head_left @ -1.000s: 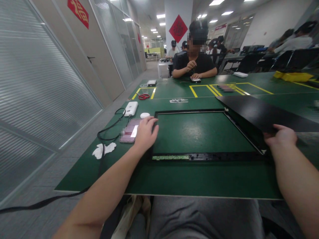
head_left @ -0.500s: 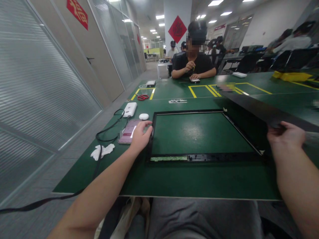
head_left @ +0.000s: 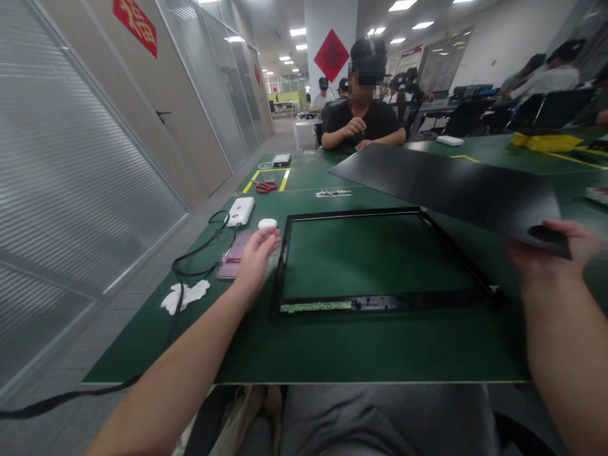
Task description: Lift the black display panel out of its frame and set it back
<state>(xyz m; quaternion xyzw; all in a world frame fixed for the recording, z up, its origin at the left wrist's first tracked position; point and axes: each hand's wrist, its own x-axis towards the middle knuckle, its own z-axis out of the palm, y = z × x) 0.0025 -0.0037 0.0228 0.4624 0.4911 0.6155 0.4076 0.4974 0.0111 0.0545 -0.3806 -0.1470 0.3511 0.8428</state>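
A thin black panel (head_left: 451, 183) is raised and tilted above the right part of the table. My right hand (head_left: 551, 253) is closed on its near right edge. Below it lies a rectangular black frame (head_left: 403, 301), with a green circuit board strip (head_left: 316, 306) in its near side. Just left of the frame is my left hand (head_left: 256, 256), open and holding nothing, its fingers slightly bent. It hovers by a phone (head_left: 232, 263) and partly hides it. A small white case (head_left: 267, 223) sits just beyond my fingertips.
A white power bank (head_left: 240, 210) with a black cable (head_left: 190, 273) and a crumpled tissue (head_left: 185, 296) lie at left. Farther off are red-handled scissors (head_left: 266, 187) and small metal strips (head_left: 333, 193). A person (head_left: 363, 123) sits across the green table (head_left: 361, 348).
My right hand has swung the panel leftward and up, so its broad face shows over the frame's far right. My left hand has come away from the frame's left edge.
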